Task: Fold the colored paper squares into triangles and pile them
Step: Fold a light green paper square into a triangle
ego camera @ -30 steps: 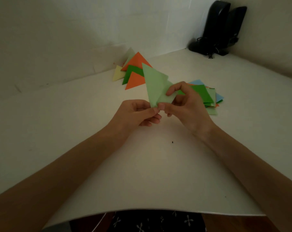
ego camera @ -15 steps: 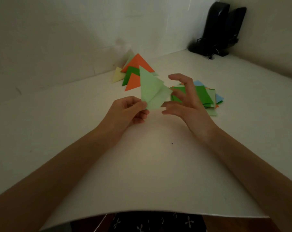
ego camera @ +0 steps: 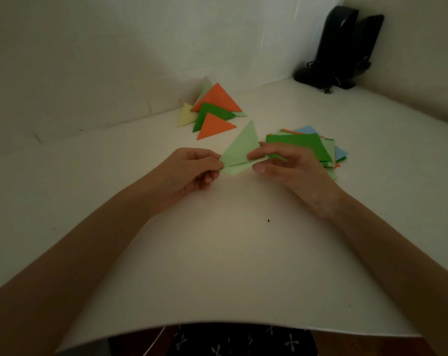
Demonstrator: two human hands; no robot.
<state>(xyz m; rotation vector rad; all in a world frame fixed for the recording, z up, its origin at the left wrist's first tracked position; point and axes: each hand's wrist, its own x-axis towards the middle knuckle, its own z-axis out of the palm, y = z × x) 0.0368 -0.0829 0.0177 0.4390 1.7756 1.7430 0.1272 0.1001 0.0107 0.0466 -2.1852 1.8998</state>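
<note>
Light green folded paper (ego camera: pixel 239 150): held above white table (ego camera: pixel 217 265), pinched at left corner by left hand (ego camera: pixel 192 170), at right edge by right hand (ego camera: pixel 287 164). Pile of folded triangles (ego camera: pixel 212 111): orange, dark green, pale yellow, near wall. Stack of unfolded squares (ego camera: pixel 310 147): behind right hand. Black speakers (ego camera: pixel 343 47): far right corner.

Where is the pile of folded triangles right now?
Head view: the pile of folded triangles lies by the back wall, beyond the left hand and left of the stack of unfolded squares.

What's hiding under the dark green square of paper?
A blue sheet, an orange sheet and a light green sheet peek out beneath the dark green square. The rest is covered, so the count cannot be told.
</note>
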